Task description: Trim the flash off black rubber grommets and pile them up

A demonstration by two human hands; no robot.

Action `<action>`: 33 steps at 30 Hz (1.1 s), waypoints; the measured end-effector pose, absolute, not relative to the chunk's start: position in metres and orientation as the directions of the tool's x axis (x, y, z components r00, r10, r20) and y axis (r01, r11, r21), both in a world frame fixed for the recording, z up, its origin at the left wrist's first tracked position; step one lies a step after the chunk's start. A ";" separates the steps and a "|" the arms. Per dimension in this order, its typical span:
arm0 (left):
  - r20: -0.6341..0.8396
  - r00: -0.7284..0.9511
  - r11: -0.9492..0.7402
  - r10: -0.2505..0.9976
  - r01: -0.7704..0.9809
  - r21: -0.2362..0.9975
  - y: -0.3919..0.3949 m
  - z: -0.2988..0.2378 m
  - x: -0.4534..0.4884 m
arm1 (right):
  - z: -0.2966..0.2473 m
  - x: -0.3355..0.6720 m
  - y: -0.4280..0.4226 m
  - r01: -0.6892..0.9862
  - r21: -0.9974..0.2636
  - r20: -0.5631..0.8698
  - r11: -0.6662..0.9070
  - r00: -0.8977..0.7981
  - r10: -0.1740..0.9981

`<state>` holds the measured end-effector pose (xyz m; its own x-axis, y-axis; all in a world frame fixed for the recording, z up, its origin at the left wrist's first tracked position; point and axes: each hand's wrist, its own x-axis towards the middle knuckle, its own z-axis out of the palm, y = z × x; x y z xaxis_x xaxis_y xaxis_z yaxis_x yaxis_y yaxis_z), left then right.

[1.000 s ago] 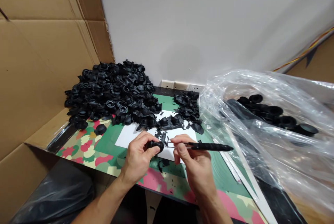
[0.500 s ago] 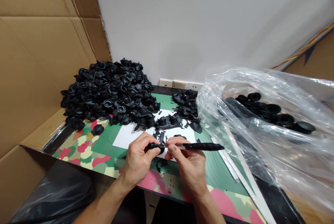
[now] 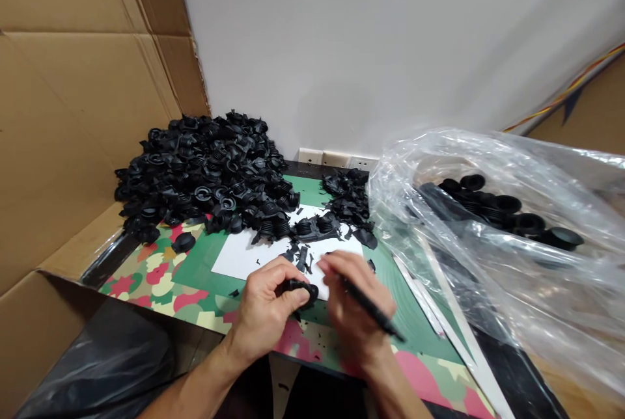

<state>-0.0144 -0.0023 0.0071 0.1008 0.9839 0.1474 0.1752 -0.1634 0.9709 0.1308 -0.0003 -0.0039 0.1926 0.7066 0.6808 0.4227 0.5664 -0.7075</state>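
Near the front of the table, my left hand [image 3: 266,305] is closed on a black ribbed rubber part [image 3: 308,290], with the thumb pressed on its near side. A short way to its right, my right hand [image 3: 359,305] grips a slim black pen-shaped tool [image 3: 374,311]. The tool's rear end points down to the right, and its tip is hidden by the fingers. Both right hand and tool are blurred by motion. Beneath and beyond the hands lies a white sheet [image 3: 234,256] strewn with black rubber scraps [image 3: 303,257].
A big heap of black rubber parts [image 3: 205,178] fills the back left beside a cardboard box [image 3: 73,113]. Torn scraps [image 3: 347,194] are piled at the back centre. On the right, a clear plastic bag [image 3: 469,263] holds several round black parts [image 3: 527,224]. Wall sockets [image 3: 336,159] sit behind.
My right hand has drawn the tool away from the rubber part and turned it, so its rear end now slants downward. My left hand keeps the part nearly in place.
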 end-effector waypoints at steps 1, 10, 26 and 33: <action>0.136 0.097 -0.150 0.986 0.165 0.975 -0.003 0.007 -0.014 | -0.003 0.135 0.002 0.442 -0.720 0.678 0.535 0.284 0.678; 0.058 0.029 -0.061 0.998 0.124 0.990 0.003 -0.001 -0.018 | -0.004 0.144 -0.002 -0.142 -0.986 0.057 0.087 0.205 0.977; 0.229 0.084 -0.243 0.970 0.261 0.934 0.000 -0.004 -0.020 | -0.016 0.126 -0.013 -0.093 -0.940 0.320 0.329 0.105 0.942; 0.244 0.092 -0.260 0.965 0.254 0.932 0.002 -0.005 -0.021 | -0.013 0.130 -0.012 -0.052 -0.900 0.432 0.433 0.032 0.901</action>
<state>-0.0209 0.0018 -0.0052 0.0924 0.9653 0.2444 0.2536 -0.2602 0.9317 0.1295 -0.0116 -0.0133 0.0324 0.9015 0.4316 -0.0524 0.4328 -0.9000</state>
